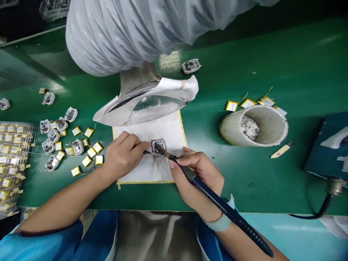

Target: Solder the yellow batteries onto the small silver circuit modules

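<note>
My right hand [199,177] is closed around a soldering iron [217,201], held like a pen. The iron's tip reaches a small device housing with an exposed circuit board [158,147], which lies on a white paper sheet [141,172] edged with yellow tape. My left hand [123,154] is closed in a pinch just left of the housing. A thin dark strand shows between its fingertips and the board. From the far left a thin pale wire [67,155] runs across the table to this hand. The exact contact at the board is too small to make out.
Above the sheet hangs a fume hood [165,85] on a wide grey duct [130,32]. Battery cells [87,161] and open housings [53,135] lie to the left, beside a battery tray [12,159]. At right stand a tube holder [225,128] and a blue box [330,145].
</note>
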Demonstrator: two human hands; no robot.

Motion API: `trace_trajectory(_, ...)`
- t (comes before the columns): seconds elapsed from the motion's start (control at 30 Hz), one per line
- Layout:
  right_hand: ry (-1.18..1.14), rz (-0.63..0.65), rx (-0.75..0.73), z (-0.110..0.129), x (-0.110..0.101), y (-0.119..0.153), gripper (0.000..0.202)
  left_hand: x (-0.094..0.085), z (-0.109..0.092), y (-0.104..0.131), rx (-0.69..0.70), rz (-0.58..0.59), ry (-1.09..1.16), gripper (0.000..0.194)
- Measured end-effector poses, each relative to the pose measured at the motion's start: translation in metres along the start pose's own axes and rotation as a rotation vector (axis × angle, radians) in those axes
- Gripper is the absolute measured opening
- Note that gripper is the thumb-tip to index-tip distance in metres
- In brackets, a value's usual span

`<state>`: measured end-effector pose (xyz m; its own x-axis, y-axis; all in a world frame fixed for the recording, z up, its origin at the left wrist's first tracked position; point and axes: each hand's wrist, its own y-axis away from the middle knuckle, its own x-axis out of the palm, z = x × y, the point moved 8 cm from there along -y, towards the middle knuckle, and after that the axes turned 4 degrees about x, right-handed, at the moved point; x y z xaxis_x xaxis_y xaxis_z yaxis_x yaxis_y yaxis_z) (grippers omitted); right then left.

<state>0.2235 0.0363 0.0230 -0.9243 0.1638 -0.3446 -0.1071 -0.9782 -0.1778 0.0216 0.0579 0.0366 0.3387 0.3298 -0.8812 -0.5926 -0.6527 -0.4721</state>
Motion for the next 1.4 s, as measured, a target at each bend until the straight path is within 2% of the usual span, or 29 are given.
trace_trajectory(0.37,0.005,0.01,0.001,-0.001,0.001,0.001,0.019,0.001,0.002,0.001,-0.015,0.002,0.01,0.021)
trace_trajectory(0.53,-0.011,-0.015,0.003,0.0,-0.001,0.001,0.019,-0.01,-0.01,0.005,0.035,0.064,0.201,0.006)
trace_trajectory(0.63,-0.015,-0.042,0.032,-0.001,-0.006,0.001,0.017,-0.01,-0.01,0.008,-0.037,0.112,0.319,0.006)
trace_trajectory(0.73,-0.014,-0.084,0.044,-0.004,-0.011,0.002,0.015,0.002,-0.003,0.007,-0.12,0.192,0.303,0.023)
trace_trajectory(0.8,-0.037,-0.079,0.04,-0.006,-0.009,0.003,0.014,0.011,0.0,0.005,-0.124,0.264,0.272,0.034)
trace_trajectory(0.97,-0.019,0.097,0.029,-0.01,0.009,0.005,0.02,0.028,0.01,0.001,-0.187,0.475,0.277,0.033)
trace_trajectory(1.1,0.022,0.134,-0.012,-0.011,0.012,0.004,0.022,0.036,0.011,-0.002,-0.216,0.579,0.293,0.029)
trace_trajectory(1.2,0.043,0.111,-0.049,-0.01,0.01,0.004,0.024,0.033,0.002,0.0,-0.122,0.555,0.216,0.028)
trace_trajectory(1.3,0.037,0.074,-0.05,-0.009,0.002,0.007,0.027,0.011,0.0,0.013,-0.031,0.399,0.122,0.04)
trace_trajectory(1.37,0.015,0.05,-0.034,-0.008,-0.006,0.01,0.027,-0.012,0.021,0.029,-0.14,0.275,0.043,0.042)
trace_trajectory(1.4,0.004,0.028,-0.03,-0.006,-0.011,0.011,0.027,-0.024,0.041,0.04,-0.266,0.237,-0.018,0.038)
